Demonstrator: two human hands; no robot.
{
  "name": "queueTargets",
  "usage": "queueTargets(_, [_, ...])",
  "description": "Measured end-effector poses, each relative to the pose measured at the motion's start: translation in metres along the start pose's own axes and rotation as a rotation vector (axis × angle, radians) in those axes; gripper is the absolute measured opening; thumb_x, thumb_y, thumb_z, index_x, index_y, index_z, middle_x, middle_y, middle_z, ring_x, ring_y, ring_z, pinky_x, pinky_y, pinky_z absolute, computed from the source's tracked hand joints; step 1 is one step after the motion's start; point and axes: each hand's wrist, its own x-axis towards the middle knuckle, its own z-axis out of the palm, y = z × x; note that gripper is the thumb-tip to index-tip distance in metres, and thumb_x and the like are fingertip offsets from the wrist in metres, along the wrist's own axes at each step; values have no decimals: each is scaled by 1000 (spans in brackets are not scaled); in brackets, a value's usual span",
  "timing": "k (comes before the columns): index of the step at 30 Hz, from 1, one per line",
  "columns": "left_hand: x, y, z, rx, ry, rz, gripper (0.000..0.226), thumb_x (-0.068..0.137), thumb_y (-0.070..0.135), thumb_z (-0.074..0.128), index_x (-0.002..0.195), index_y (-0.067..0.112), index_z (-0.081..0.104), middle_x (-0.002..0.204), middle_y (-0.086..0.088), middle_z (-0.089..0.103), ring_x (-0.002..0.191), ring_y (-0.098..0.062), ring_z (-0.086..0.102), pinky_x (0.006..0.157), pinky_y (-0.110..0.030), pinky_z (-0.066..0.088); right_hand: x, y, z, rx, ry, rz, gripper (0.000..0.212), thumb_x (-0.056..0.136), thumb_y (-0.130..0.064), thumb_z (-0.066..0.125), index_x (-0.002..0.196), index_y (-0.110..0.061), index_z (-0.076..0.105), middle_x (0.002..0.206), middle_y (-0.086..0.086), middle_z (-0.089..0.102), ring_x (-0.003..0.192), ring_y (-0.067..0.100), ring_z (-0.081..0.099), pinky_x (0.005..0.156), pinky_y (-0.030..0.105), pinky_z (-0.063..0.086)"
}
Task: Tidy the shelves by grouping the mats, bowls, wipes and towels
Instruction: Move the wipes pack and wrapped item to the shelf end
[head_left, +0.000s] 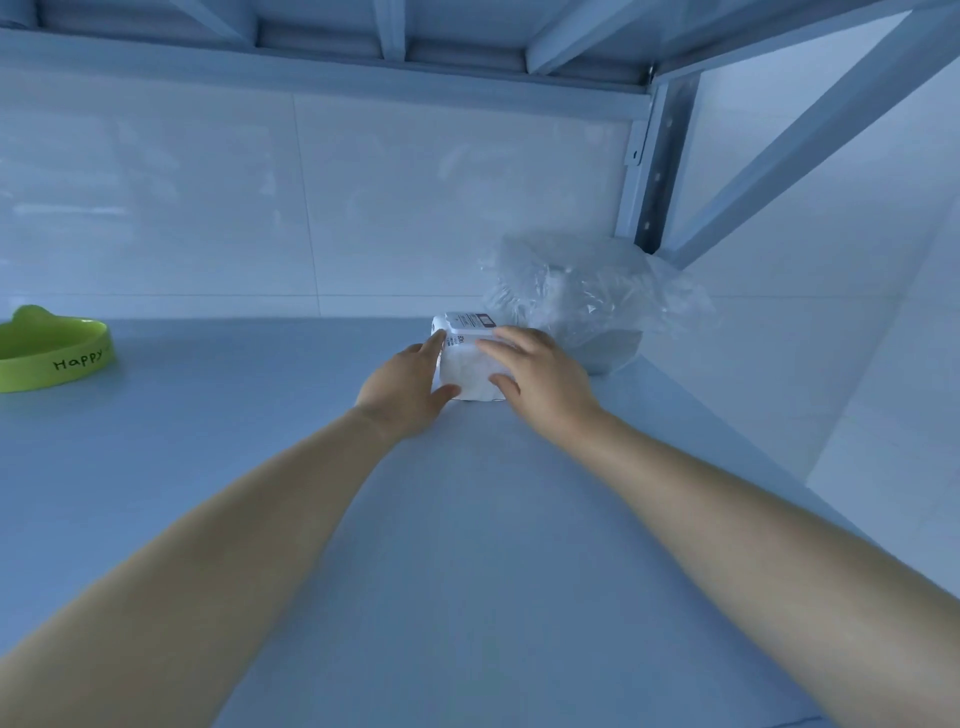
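White wipes pack (470, 366) | hands (405, 387) (543, 387) hide its sides | green bowl (52, 356) cropped left

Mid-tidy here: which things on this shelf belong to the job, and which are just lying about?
Job: white labelled pack, gripped between left hand and right hand; green "Happy" bowl at far left; clear plastic-wrapped bundle behind the pack, contents unclear.
Not the job: shelf board; metal upright; tiled wall.
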Motion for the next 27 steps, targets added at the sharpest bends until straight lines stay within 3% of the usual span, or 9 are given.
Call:
queueTargets(2, [7, -2, 3, 29, 20, -16, 67, 90, 37, 52, 146, 22, 18, 137, -6, 44, 119, -29, 48, 85, -41, 48, -4, 11, 1, -137, 32, -143, 45, 69, 0, 74, 111, -15, 64, 117, 8, 62, 104, 30, 60, 58, 38, 56])
queueTargets(4, [12, -1, 5, 56, 44, -20, 64, 90, 39, 51, 144, 23, 20, 137, -3, 43, 116, -29, 50, 80, -40, 48, -5, 18, 6, -203, -7, -198, 52, 62, 6, 75, 109, -15, 65, 115, 7, 63, 100, 30, 61, 49, 34, 54])
queueTargets(7, [21, -1, 5, 183, 97, 13, 65, 90, 39, 53, 143, 22, 20, 139, -1, 38, 115, -28, 49, 74, -38, 46, 5, 18, 12, -207, -115, -173, 47, 80, 5, 56, 123, -12, 54, 134, 3, 50, 121, 29, 45, 71, 43, 56])
queueTargets(12, [33, -16, -2, 378, 112, 158, 73, 89, 39, 53, 146, 21, 12, 147, 4, 27, 124, -21, 41, 72, -37, 47, 23, 13, 23, -204, -287, -68, 50, 90, -3, 39, 139, -15, 37, 155, 0, 18, 143, 23, 11, 105, 39, 38])
queueTargets(20, [53, -33, 5, 410, -20, 210, 60, 96, 39, 35, 147, 29, 6, 156, 10, 9, 135, -19, 28, 90, -39, 43, 58, 19, 39, -125, -439, 170, 52, 93, -10, 33, 143, -21, 28, 158, -5, -1, 145, 25, -6, 114, 44, 23])
queueTargets(27, [55, -38, 4, 392, -80, 145, 65, 93, 43, 36, 146, 35, -1, 155, 5, 13, 134, -22, 30, 96, -41, 42, 64, 14, 45, -71, -468, 199, 52, 94, -16, 33, 144, -24, 24, 158, -1, -1, 144, 31, -10, 114, 45, 23])
